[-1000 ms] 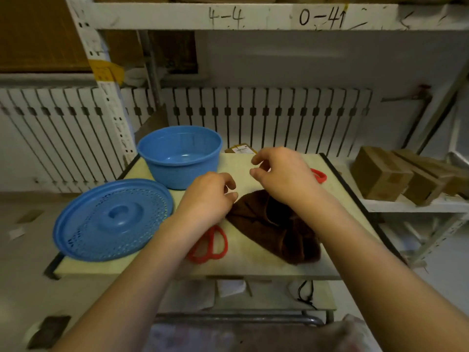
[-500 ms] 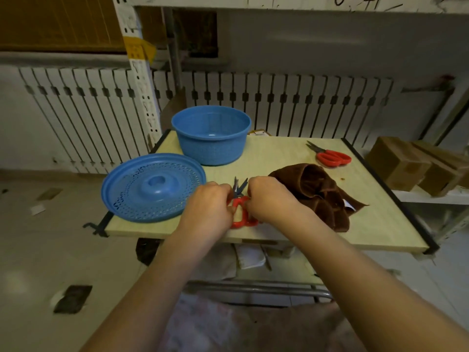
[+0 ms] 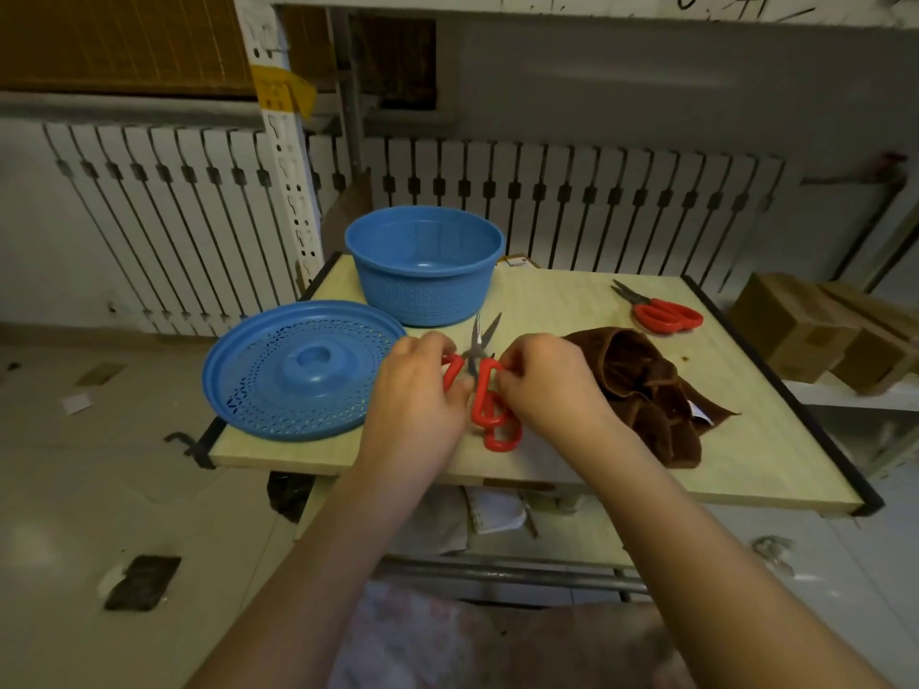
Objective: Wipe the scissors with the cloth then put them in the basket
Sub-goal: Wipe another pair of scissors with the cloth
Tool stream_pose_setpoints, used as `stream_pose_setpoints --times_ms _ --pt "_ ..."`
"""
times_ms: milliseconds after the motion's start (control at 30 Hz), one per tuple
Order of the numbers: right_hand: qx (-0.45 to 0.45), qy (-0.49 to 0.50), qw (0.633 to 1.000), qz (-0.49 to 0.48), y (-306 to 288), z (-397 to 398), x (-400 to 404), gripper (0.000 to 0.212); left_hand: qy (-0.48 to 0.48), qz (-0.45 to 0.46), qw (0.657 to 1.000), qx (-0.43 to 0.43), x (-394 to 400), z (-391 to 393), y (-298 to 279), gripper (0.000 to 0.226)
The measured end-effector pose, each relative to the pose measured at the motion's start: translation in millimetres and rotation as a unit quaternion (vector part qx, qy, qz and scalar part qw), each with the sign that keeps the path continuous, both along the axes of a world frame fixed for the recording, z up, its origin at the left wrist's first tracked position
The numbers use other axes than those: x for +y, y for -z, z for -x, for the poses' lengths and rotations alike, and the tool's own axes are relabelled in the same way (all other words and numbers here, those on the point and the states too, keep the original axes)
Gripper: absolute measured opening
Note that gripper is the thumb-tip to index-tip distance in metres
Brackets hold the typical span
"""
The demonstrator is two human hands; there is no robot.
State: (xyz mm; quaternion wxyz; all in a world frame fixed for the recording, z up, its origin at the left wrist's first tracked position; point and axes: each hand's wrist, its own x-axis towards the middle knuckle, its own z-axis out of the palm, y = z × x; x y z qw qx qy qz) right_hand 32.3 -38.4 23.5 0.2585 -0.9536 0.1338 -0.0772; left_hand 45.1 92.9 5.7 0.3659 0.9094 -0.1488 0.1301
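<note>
So far, judging from the head view, the only view given, the task looks barely begun. Both hands are at the near middle of the worktop (image 3: 572,310) on one pair of red-handled scissors (image 3: 485,390): the left hand (image 3: 415,390) has its fingers curled round the left handle loop, and the right hand (image 3: 544,385) pinches the right loop between thumb and fingers. The blades point away from the person and stand a little apart, so the scissors seem to be held partly open, just above the worktop or resting on it; which of the two cannot be told. A further red loop shows below the held one, and whether it belongs to the same pair is unclear. The brown cloth (image 3: 646,390) lies crumpled just beside the right hand, to its right, and neither hand holds it, so wiping appears not yet started. The blue basket (image 3: 425,263) stands at the far left of the worktop with nothing visible inside, and its perforated blue lid (image 3: 298,370) lies flat in front of it, overhanging the left edge. A second pair of red scissors (image 3: 659,310) lies untouched at the far right. Still to do, then: take up the cloth, wipe the blades, and drop the scissors into the basket, probably for the other pair as well.
</note>
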Motion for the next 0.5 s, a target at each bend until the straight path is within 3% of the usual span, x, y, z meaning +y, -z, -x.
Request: stream_pose_setpoints --times_ms 167,267,333,400,500 --pt "-0.109 0.028 0.992 -0.054 -12 7 -18 0.021 -0.033 0.081 0.996 -0.023 -13 -2 -13 0.042" --pt "-0.156 0.039 0.984 -0.078 -18 13 -30 0.021 -0.029 0.176 0.981 0.076 -26 -7 -20 0.051" --pt "-0.171 0.042 0.979 -0.098 -20 18 -37 0.022 0.014 0.322 0.931 0.169 -36 -8 -26 0.042" --pt "-0.193 0.046 0.973 -0.118 -21 22 -44 0.022 0.048 0.465 0.85 0.24 -47 -6 -32 0.028" --pt "-0.226 0.063 0.958 -0.163 -23 28 -56 0.021 0.044 0.57 0.768 0.289 -60 -7 -42 0.013"
